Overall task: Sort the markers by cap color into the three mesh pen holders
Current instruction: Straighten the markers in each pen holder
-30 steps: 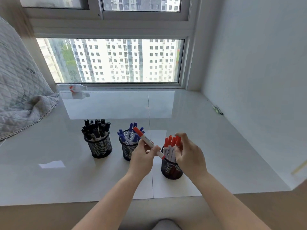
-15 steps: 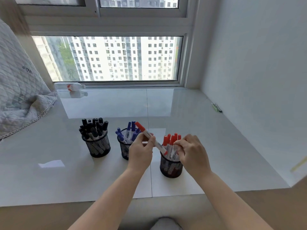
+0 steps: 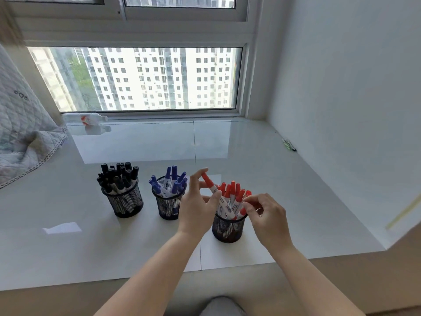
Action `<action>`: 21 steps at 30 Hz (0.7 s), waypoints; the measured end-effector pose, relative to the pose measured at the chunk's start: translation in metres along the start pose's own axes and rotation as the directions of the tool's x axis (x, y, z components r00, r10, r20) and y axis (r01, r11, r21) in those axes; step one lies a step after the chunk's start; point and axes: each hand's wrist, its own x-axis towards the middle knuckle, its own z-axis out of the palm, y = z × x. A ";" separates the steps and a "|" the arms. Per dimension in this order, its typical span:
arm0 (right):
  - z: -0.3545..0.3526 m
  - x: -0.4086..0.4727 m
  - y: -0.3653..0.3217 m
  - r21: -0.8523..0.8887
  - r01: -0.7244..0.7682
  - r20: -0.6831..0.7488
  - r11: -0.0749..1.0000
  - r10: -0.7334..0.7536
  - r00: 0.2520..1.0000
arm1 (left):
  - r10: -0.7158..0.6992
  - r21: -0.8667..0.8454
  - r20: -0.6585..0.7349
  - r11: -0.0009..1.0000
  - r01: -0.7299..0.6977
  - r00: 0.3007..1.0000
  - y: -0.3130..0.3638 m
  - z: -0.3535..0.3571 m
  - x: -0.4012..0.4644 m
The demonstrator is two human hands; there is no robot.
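L hand [image 3: 197, 207] holds red marker [image 3: 210, 183], tilted to 11 o'clock, over red holder [image 3: 228, 229]. R hand [image 3: 267, 215] pinches red cap [image 3: 248, 204] w/ fingertips.

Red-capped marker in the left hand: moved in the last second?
Yes. The red-capped marker has swung from over the blue holder rightward, its lower end now in the red holder.

Your work surface, a glossy white tiled sill [image 3: 262, 160], three mesh holders in a row, black-cap holder [image 3: 126, 205] left, blue-cap holder [image 3: 167, 207] centre, red-cap holder [image 3: 227, 229] right, plastic bottle [image 3: 85, 117] lying by the window, quilt [image 3: 20, 137] at your left edge, green pens [image 3: 288, 144] against the right wall.
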 end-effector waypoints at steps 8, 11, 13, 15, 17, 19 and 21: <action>0.003 -0.003 0.007 0.077 -0.044 0.004 0.996 0.044 0.999 | -0.022 0.115 0.005 0.993 0.022 1.000 -0.010 0.005 -0.009; 0.004 -0.002 0.009 0.071 -0.041 0.003 0.997 0.041 0.999 | -0.057 0.090 -0.048 0.994 0.061 0.997 -0.013 0.005 -0.009; 0.004 -0.001 0.010 0.080 -0.043 0.000 0.996 0.043 0.999 | -0.052 0.081 -0.077 0.995 0.058 0.996 -0.015 0.005 -0.008; 0.005 0.000 0.010 0.083 -0.041 -0.011 0.996 0.042 0.999 | -0.041 0.104 -0.089 0.993 0.050 0.995 -0.017 0.005 -0.008; 0.004 0.002 0.010 0.073 -0.033 -0.018 0.997 0.034 0.999 | -0.043 0.159 -0.074 0.986 0.054 0.996 -0.019 0.005 -0.009; 0.003 0.002 0.010 0.065 -0.024 -0.016 0.998 0.025 1.000 | -0.054 0.198 -0.052 0.978 0.063 0.997 -0.020 0.004 -0.009; 0.002 0.004 0.010 0.047 -0.022 -0.006 0.999 0.022 1.000 | -0.063 0.225 -0.033 0.972 0.069 0.997 -0.019 0.003 -0.008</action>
